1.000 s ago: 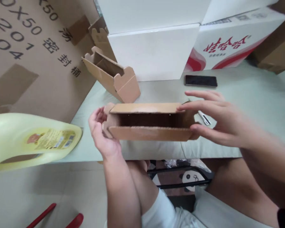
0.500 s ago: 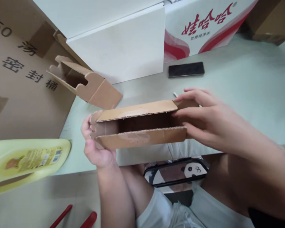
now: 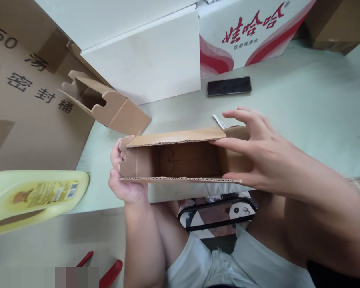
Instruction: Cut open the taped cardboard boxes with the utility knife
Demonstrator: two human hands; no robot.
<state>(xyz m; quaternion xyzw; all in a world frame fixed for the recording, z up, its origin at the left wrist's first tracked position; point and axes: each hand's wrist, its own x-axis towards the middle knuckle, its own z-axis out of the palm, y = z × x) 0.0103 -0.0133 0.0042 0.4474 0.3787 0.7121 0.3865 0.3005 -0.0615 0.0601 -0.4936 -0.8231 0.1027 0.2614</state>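
A narrow brown cardboard box (image 3: pixel 180 182) is held over the table edge, its open top facing me. Inside, a dark curved mark shows on the bottom. My left hand (image 3: pixel 127 188) grips the box's left end, thumb on the near side and fingers behind the notched flap. At the right end, my right hand (image 3: pixel 258 148) spans the opening with spread fingers. One finger presses the far flap (image 3: pixel 180 137), and the thumb lies against the near wall. A right end flap (image 3: pixel 238 154) stands partly behind these fingers. Just beyond the box lies a slim light-coloured tool (image 3: pixel 219 121), partly hidden.
Another brown box (image 3: pixel 108 108) with notched flaps lies at back left, beside a large printed carton (image 3: pixel 33 104). White boxes (image 3: pixel 156 68) stand behind. A black phone (image 3: pixel 229 86) lies on the table (image 3: pixel 303 116). At left is a yellow bottle (image 3: pixel 48 192); red handles (image 3: pixel 112 274) show below.
The box has tilted so that more of its inside shows, and its long flaps are farther apart. My right hand's fingers have spread wider. More of the slim tool shows.
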